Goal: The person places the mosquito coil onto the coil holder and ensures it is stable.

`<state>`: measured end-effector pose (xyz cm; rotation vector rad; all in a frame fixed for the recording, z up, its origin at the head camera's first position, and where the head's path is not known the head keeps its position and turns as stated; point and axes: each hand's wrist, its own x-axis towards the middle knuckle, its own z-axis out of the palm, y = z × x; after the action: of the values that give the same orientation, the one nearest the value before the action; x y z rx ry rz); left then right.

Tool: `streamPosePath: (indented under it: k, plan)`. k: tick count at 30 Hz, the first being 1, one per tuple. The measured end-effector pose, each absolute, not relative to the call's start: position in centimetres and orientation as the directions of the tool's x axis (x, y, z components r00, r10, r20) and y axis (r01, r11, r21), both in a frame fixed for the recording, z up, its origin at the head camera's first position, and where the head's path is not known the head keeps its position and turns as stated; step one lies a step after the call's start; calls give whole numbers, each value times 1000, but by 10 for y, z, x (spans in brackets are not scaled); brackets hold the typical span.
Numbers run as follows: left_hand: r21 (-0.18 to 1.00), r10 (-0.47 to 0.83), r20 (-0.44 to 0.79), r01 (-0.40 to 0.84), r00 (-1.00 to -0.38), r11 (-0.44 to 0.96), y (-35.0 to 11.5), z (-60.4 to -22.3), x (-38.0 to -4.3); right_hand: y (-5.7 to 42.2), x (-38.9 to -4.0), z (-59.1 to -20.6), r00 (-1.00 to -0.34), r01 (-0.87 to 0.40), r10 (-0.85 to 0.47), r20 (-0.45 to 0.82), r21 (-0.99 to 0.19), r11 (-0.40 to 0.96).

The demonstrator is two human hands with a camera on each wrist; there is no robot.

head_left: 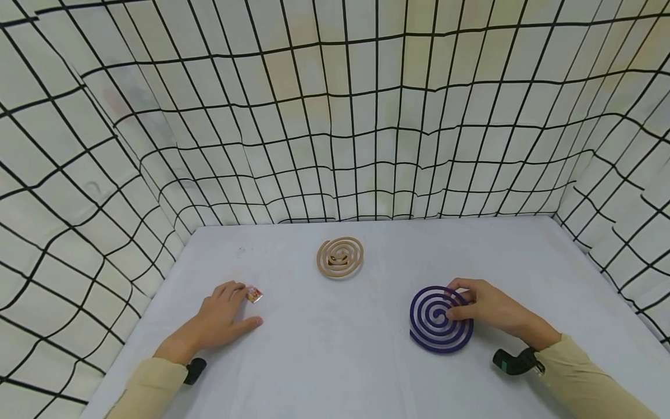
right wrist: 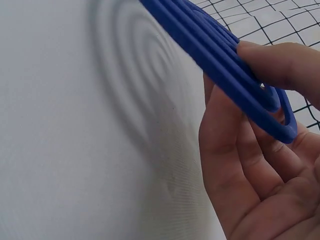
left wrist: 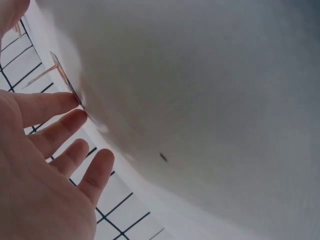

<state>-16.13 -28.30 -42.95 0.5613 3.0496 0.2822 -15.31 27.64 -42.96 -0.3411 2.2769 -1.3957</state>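
Note:
My right hand (head_left: 484, 305) pinches a dark blue spiral mosquito coil (head_left: 426, 334) between thumb and fingers. In the right wrist view the coil (right wrist: 215, 65) is tilted above the white cloth and casts a spiral shadow. At the left, my left hand (head_left: 222, 317) rests with fingers spread, fingertips at the edge of a small shiny metal coil stand (head_left: 254, 294). Seen edge-on in the left wrist view, this stand (left wrist: 65, 77) is a thin plate with a pointed prong sticking out. A tan mosquito coil (head_left: 356, 256) lies near the back middle, with a small metal stand at its centre.
White cloth covers the table (head_left: 324, 349). Black grid netting (head_left: 356, 137) over pale sheeting rises behind the table and along both sides. Each wrist wears a small dark camera, such as the right wrist camera (head_left: 515, 362).

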Motion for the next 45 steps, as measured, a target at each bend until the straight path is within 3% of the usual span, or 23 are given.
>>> streamPosePath:
  k: [45]
  plan:
    - [219,425,18,419,-905,881,-244,-428,-150,266,-160,-431,-931,94,-281,-234,-897,433]
